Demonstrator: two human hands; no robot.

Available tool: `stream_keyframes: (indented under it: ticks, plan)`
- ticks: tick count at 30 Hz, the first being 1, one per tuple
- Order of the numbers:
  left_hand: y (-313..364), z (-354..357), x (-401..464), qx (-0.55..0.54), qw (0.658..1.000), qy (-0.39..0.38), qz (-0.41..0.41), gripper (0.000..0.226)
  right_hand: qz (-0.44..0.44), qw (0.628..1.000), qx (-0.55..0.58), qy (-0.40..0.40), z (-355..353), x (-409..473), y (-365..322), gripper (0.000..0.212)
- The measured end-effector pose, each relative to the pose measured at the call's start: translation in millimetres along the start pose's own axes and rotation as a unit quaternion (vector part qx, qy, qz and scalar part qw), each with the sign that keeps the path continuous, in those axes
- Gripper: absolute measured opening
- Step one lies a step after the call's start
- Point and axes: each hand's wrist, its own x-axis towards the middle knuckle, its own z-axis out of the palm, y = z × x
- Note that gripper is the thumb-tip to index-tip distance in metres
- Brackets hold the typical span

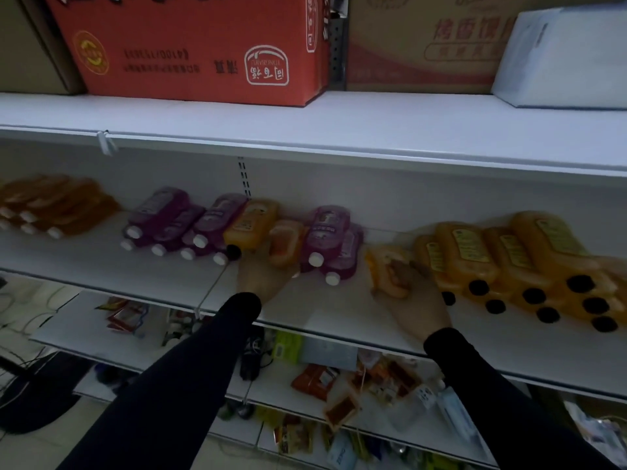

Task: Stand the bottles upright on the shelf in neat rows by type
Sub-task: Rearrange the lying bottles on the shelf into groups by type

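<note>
The bottles were all on the middle white shelf (101, 262), seen from above and leaning back with their caps toward me. I could not tell from this angle whether they stood or lay. My left hand (263, 278) reached in under an orange bottle with a red label (286, 242), its fingers touching the bottle's lower end; motion blur kept me from telling whether they curled round it. My right hand (419, 300) was further right, fingers wrapped around a blurred orange bottle (390, 269) that sat tilted just left of the big yellow group.

Left of my left hand, a row of purple bottles with white caps (169, 218) sat side by side, and a yellow bottle with a black cap (251, 222) touched the last of them. Between my hands, two more purple bottles (330, 239) leaned together. To the far right, the yellow bottles with black caps (526, 262) were packed in close rows. At the far left end, a cluster of amber bottles with white caps (57, 205) lay blurred.

Above, the top shelf (373, 123) carried a red carton (190, 45), a brown carton (424, 45) and a white package (563, 56). Below, the lower shelves (84, 327) held assorted small packets (339, 381) and a tangle of cables (20, 317).
</note>
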Motion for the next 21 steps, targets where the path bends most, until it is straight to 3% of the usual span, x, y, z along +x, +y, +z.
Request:
stream_keyframes:
  ticks: [3, 7, 14, 21]
  plan:
    - [-3, -22, -18, -0.084, 0.996, 0.032, 0.007, 0.072, -0.049, 0.997, 0.027, 0.047, 1, 2, -25, 0.069]
    - [-20, -62, -48, -0.140, 0.987, 0.075, 0.017, 0.080, -0.139, 0.985, 0.068, 0.074, 15, 8, -74, 0.068]
    - [-87, -159, -71, -0.062, 0.974, 0.216, 0.000, 0.072, -0.227, 0.970, 0.084, -0.017, 77, 10, -169, 0.067]
    - [-193, -254, -77, -0.034, 0.954, 0.291, -0.057, 0.075, -0.283, 0.947, 0.122, -0.089, 182, 5, -278, 0.059]
